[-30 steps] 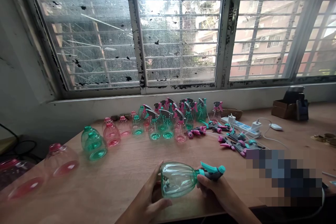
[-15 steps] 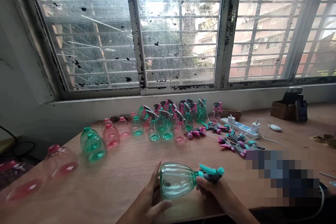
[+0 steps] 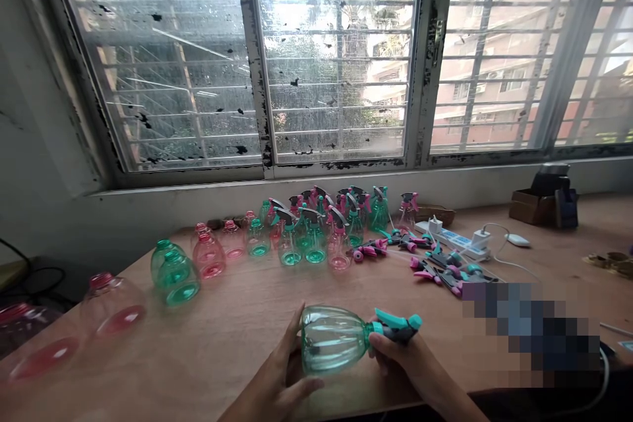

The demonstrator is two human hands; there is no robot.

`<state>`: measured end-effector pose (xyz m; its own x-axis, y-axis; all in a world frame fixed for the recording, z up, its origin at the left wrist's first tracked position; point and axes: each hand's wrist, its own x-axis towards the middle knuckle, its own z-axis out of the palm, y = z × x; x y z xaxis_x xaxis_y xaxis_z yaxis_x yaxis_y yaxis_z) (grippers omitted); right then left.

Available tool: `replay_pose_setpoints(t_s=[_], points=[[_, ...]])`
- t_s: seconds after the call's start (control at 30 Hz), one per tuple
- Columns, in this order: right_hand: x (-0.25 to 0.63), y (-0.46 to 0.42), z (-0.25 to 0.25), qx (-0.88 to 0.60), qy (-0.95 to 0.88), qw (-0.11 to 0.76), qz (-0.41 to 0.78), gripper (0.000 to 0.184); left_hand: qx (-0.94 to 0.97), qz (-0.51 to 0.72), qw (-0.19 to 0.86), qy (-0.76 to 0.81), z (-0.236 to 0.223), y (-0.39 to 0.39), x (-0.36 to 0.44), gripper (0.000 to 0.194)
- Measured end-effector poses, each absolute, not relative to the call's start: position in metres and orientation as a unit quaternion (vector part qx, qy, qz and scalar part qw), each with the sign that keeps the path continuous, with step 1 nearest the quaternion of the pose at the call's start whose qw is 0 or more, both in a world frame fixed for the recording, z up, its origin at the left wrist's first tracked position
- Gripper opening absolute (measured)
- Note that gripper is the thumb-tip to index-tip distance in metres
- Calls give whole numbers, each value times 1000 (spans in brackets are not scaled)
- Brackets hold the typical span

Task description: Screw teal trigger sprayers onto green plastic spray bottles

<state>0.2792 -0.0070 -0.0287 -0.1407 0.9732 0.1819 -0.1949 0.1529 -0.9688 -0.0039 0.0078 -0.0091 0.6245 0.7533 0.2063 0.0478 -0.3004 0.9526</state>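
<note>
A transparent green plastic bottle with ribbed sides (image 3: pixel 333 341) lies tilted on its side in the air above the near middle of the bench (image 3: pixel 247 306), its base to the left and its neck to the right. The left hand (image 3: pixel 279 372) cups the base, fingers (image 3: pixel 293 330) curved loosely behind it and thumb beneath, probably to steady the wide end. The right hand (image 3: pixel 415 366) has its fingers closed around the collar of a teal and dark grey plastic spray head (image 3: pixel 401 328) seated at the neck; a grip there likely gives control over the joint, with the body kept from swinging by the other hand. Whether the collar is fully tight cannot be told.

At the far middle, green and pink bottles with spray heads (image 3: pixel 314 234) stand upright in a close cluster, which seems to save room and leans on their flat bases for balance. Pink and green open-necked bottles (image 3: pixel 210 257) stand toward the left, mouths up. Loose pink, teal and grey spray heads (image 3: pixel 448 270) lie in a heap at the right, near a white power strip (image 3: pixel 455 241), perhaps because they cannot stand alone and are within the right hand's reach.
</note>
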Motion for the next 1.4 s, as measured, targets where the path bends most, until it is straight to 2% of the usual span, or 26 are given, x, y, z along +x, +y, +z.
replay_pose_setpoints(t_s=[0.13,0.33,0.63,1.0,1.23,1.4], points=[[280,-6,-30,-380,-547,529,526,44,714,344,543,276,-2,4,0,109],[280,-7,-27,-384,-552,521,525,43,700,335,550,309,5,0,1,104],[280,-9,-26,-390,-543,526,526,44,725,344,496,333,-12,9,-5,102],[280,-9,-24,-395,-555,512,523,46,704,335,549,300,0,2,-1,110],[278,-10,-20,-383,-544,527,529,45,717,325,543,292,6,1,-1,91],[277,-9,-22,-384,-517,546,536,46,711,340,543,289,-5,5,-2,99]])
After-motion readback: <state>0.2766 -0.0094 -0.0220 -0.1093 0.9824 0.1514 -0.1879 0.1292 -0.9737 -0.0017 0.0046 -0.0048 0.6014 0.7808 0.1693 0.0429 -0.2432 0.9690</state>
